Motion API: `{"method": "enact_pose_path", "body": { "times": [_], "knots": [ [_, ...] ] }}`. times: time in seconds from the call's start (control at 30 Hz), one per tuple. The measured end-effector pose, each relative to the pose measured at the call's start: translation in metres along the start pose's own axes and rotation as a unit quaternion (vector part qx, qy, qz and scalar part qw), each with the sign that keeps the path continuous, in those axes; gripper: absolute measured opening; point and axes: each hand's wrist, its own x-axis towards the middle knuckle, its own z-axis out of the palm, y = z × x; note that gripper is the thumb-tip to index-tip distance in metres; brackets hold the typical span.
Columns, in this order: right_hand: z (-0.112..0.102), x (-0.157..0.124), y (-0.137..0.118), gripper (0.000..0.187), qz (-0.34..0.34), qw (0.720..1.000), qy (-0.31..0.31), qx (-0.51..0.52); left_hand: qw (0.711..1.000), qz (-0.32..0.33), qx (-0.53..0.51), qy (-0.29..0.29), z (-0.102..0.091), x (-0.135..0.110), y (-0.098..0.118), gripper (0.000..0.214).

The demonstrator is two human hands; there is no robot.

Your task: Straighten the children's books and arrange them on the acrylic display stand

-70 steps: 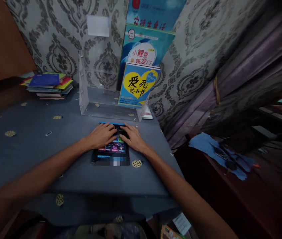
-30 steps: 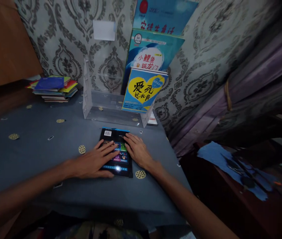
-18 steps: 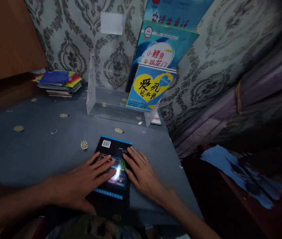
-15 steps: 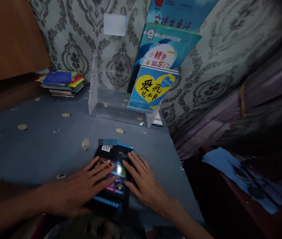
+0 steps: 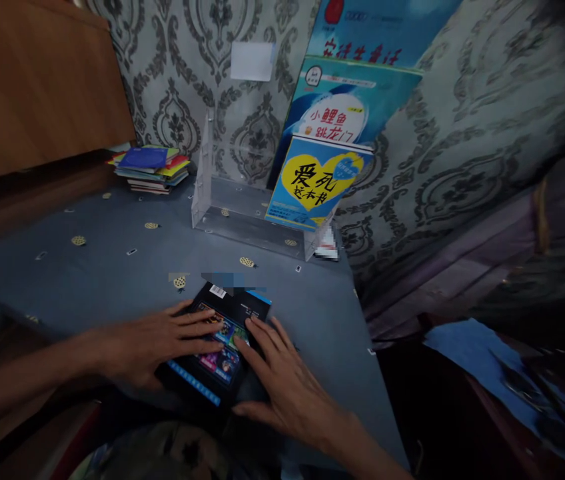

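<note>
A black book (image 5: pixel 230 303) with a barcode and small colourful pictures lies flat on the table, near its front edge. My left hand (image 5: pixel 157 347) rests on the book's left part, palm down, with its fingers stretched out. On the right side my right hand (image 5: pixel 287 383) touches the cover and edge, fingers spread and thumb held apart. Both hands lie on the book without gripping it, and they hide parts of the cover.
Behind the book stands a clear acrylic rack (image 5: pixel 257 233) holding a blue-and-yellow book (image 5: pixel 312 183) and taller blue books (image 5: pixel 352 93). A pile of books (image 5: pixel 155 170) sits at the back left. Blue cloth (image 5: pixel 482 367) lies beyond the table's right edge.
The view has shifted, so the rack and pile appear further right. The book is turned slightly clockwise. My right thumb has spread away from the fingers; both hands stay on the book.
</note>
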Motion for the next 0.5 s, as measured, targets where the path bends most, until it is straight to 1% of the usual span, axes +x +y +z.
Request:
{"method": "enact_pose_path", "body": {
  "times": [0.07, 0.17, 0.27, 0.3, 0.37, 0.43, 0.5],
  "knots": [
    [-0.001, 0.002, 0.004, 0.081, 0.004, 1.000, -0.001, 0.006, 1.000, -0.027, 0.006, -0.014, -0.002, 0.001, -0.003, 0.112],
    [-0.002, 0.009, 0.013, 0.069, 0.012, 1.000, -0.002, 0.012, 0.998, -0.063, 0.012, -0.026, -0.005, 0.004, -0.006, 0.119],
    [-0.003, 0.022, 0.023, 0.058, 0.034, 0.999, -0.007, 0.019, 0.996, -0.087, -0.001, -0.036, -0.016, 0.012, -0.011, 0.115],
    [-0.004, 0.028, 0.025, 0.057, 0.044, 0.999, -0.009, 0.021, 0.995, -0.096, -0.009, -0.038, -0.022, 0.016, -0.014, 0.110],
    [-0.007, 0.041, 0.027, 0.055, 0.064, 0.998, -0.007, 0.025, 0.992, -0.122, -0.024, -0.036, -0.037, 0.024, -0.021, 0.092],
    [-0.010, 0.054, 0.027, 0.049, 0.076, 0.996, 0.009, 0.034, 0.987, -0.158, -0.027, -0.023, -0.052, 0.033, -0.030, 0.070],
    [-0.010, 0.064, 0.029, 0.042, 0.069, 0.995, 0.035, 0.057, 0.980, -0.199, -0.005, -0.004, -0.064, 0.046, -0.036, 0.055]
  ]
}}
